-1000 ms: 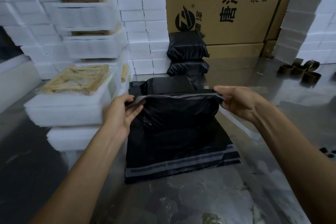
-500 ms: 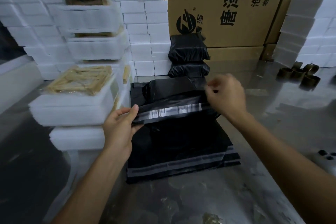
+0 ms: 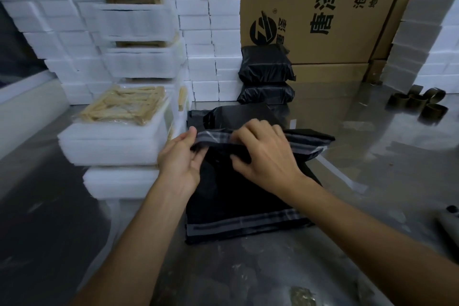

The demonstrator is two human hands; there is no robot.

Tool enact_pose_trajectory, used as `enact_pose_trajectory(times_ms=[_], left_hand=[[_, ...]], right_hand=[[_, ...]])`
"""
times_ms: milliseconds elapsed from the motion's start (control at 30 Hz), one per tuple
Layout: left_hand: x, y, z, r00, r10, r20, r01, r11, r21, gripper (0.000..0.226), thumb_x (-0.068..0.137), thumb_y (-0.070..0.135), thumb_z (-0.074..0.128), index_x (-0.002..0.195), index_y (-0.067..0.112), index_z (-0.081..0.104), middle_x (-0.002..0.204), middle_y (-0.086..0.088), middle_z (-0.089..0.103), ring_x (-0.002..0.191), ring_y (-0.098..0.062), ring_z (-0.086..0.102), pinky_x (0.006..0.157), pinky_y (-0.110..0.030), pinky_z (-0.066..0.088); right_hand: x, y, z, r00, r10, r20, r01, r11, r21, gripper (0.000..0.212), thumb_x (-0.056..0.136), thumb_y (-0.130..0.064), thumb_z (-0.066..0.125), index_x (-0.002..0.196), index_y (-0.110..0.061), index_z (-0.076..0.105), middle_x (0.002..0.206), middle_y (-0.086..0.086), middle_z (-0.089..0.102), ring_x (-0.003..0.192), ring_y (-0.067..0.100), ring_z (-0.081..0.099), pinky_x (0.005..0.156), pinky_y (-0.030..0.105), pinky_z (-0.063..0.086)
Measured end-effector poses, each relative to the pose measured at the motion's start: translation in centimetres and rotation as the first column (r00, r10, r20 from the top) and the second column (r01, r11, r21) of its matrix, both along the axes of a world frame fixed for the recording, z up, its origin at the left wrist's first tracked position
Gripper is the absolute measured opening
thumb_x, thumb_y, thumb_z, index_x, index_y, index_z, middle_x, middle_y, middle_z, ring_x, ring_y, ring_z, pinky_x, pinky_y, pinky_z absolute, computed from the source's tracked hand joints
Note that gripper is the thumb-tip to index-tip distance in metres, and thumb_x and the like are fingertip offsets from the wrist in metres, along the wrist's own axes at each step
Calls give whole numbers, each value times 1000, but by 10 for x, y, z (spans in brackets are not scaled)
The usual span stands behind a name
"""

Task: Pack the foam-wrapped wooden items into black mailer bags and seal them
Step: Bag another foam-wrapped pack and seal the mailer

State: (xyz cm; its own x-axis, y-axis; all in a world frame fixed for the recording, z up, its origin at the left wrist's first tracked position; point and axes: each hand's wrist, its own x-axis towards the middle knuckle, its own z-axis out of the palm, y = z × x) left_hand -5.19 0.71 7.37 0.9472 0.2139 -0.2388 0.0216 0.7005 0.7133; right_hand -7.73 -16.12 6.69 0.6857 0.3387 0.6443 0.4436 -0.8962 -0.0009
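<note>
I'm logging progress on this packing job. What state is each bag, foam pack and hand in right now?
Mailer bag: filled, flap being folded over, not yet sealed.
Left hand: pinching the flap's left end.
Right hand: gripping the flap's middle.
Finished bags: closed, stacked two high.
Empty mailers: flat, stacked.
Top foam pack: unbagged, on the foam stack.

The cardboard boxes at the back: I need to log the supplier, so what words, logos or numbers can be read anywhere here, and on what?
"唐泽A", cut off at the frame's top edge: large black print on the big cardboard box.
"沧州唐", cut off: smaller line on that box; the line beside it, starting "地址", is only partly legible.
Round black logo with a small "®" and partial characters: same box.
Black mailer bags, foam stacks: no text visible.
</note>
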Motion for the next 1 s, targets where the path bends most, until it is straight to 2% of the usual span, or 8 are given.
enact_pose_trajectory(times_ms=[100, 233, 333, 533, 667, 833, 933, 1000], left_hand=[[2, -1, 0, 998, -51, 37, 53, 997, -60, 14, 90, -9, 59, 84, 3, 58, 69, -8, 72, 69, -13, 73, 61, -25, 59], [8, 2, -5, 999, -32, 38, 33, 999, -33, 16, 89, -13, 57, 86, 1, 62, 72, -8, 72, 72, -14, 74, 69, -27, 61], [16, -3, -4, 999, -21, 42, 22, 999, -43, 15, 89, -14, 57, 91, -1, 64, 74, -8, 72, 72, -14, 74, 69, -27, 61], [36, -7, -3, 999, -8, 52, 11, 998, -58, 22, 87, -16, 59, 102, -1, 63, 92, -13, 69, 75, -15, 74, 72, -26, 60], [31, 1, -16, 996, -33, 78, 32, 999, 22, 26, 82, -19, 61, 101, -1, 65, 103, -16, 65, 78, -15, 74, 79, -31, 60], [19, 8, -26, 993, -62, 99, 58, 997, 46, 32, 80, -21, 60, 102, 0, 67, 110, -15, 63, 96, -20, 70, 71, -25, 59], [14, 7, -27, 994, -37, 101, 31, 998, 61, 30, 81, -19, 62, 104, -1, 65, 101, -15, 65, 87, -19, 73, 71, -26, 59], [12, 4, -26, 995, -6, 99, 1, 998, 56, 29, 81, -15, 65, 107, -2, 61, 93, -17, 68, 84, -23, 74, 69, -26, 59]], right_hand=[[4, -16, -6, 976, -209, 58, 211, 977, -30, 59, 63, -22, 79, 119, -16, 60, 114, 11, 57, 97, 34, 54, 77, 41, 37], [21, -58, -6, 927, -372, -38, 374, 924, 78, 49, 67, -4, 70, 114, -15, 66, 111, 11, 62, 101, 36, 57, 83, 41, 30], [36, -85, -4, 936, -290, -200, 332, 918, 220, 35, 76, 5, 62, 104, -13, 73, 99, 10, 68, 94, 37, 61, 80, 42, 40], [66, -108, -1, 947, -272, -170, 312, 904, 292, 22, 87, 1, 61, 96, -11, 77, 93, 13, 74, 90, 40, 64, 77, 44, 51], [82, -119, -7, 932, -281, -228, 345, 882, 322, 8, 91, -12, 70, 87, -8, 75, 87, 14, 73, 85, 38, 65, 66, 34, 43], [90, -119, -13, 917, -253, -309, 368, 836, 407, 31, 92, -14, 71, 71, -20, 49, 72, 2, 53, 82, 37, 61, 65, 31, 34], [91, -115, -9, 880, -284, -381, 433, 810, 395, 20, 94, -18, 69, 76, -19, 60, 77, 4, 61, 87, 35, 63, 67, 33, 40], [87, -110, -3, 859, -346, -378, 478, 808, 345, 6, 94, -17, 66, 95, -14, 71, 96, 11, 70, 97, 37, 63, 77, 39, 47]])
